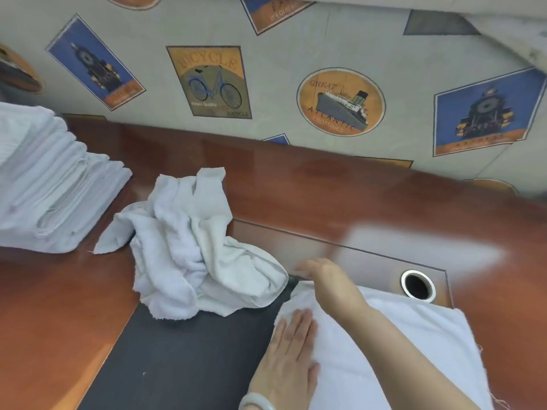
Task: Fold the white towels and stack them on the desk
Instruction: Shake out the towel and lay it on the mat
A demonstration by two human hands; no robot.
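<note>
Head camera view, looking down at a glossy reddish-brown desk point(355, 190). A white towel point(414, 335) is lying spread flat at the near right, partly over a dark mat point(192, 350) on the desktop. The left hand point(291, 350) is pressing on the towel's left edge with straight fingers held together, grasping nothing; a pale bracelet point(254, 402) is sitting on its wrist. The right hand point(322, 276) is reaching across to the towel's far left corner; its fingertips are blurred, so I cannot tell whether it is gripping the cloth. Just left of that corner, a heap of crumpled towels point(192, 247) is lying unfolded. Further left, a stack of folded towels point(50, 187) is resting on the desk. A round cable hole point(418, 285) is showing just beyond the towel's far edge. A wall covering point(207, 81) printed with bicycle and ship posters is running behind
</note>
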